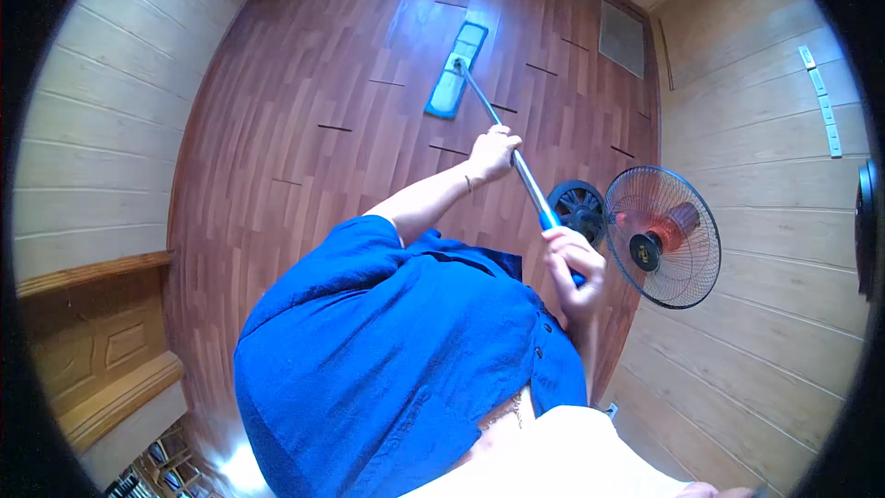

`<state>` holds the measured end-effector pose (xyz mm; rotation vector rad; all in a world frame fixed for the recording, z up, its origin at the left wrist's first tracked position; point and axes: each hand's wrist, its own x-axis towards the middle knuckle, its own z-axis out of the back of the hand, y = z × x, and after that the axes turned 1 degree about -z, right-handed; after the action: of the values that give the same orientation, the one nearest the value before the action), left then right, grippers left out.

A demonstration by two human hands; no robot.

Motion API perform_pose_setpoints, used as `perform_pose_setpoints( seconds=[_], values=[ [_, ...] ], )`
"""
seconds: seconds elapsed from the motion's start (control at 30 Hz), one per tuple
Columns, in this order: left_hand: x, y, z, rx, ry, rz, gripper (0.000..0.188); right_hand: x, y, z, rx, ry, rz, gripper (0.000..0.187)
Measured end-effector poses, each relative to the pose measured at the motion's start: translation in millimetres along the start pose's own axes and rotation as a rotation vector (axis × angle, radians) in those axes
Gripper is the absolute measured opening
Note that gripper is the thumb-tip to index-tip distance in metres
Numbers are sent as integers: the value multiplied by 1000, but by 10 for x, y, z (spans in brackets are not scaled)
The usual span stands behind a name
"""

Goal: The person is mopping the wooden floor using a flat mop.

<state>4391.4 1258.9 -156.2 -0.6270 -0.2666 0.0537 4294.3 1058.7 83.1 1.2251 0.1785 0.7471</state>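
A flat mop (447, 92) with a pale pad and blue edges lies on the reddish-brown plank floor (304, 101), ahead of me. Its metal pole (532, 186) slants back toward my right side. Midway along the pole, my left hand (493, 153) is closed around it, the arm stretched forward. My right hand (573, 267) grips the blue upper end of the pole, close to my body and slightly blurred. Each hand's palm side is partly hidden.
A black standing fan (664, 235) with a round base (578, 209) stands close by my right hand. Pale plank walls rise left and right. Carved wooden furniture (115, 341) is at the lower left. A grey panel (621, 39) lies near the far right corner.
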Motion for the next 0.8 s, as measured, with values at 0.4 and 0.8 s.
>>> perform_pose_setpoints(
  seconds=[0.4, 0.8],
  values=[
    [474, 238, 453, -372, 36, -289, 21, 764, -101, -14, 146, -25, 499, 39],
    [1471, 1234, 344, -148, 172, -180, 9, 1587, -773, -492, 198, -223, 301, 12]
  ],
)
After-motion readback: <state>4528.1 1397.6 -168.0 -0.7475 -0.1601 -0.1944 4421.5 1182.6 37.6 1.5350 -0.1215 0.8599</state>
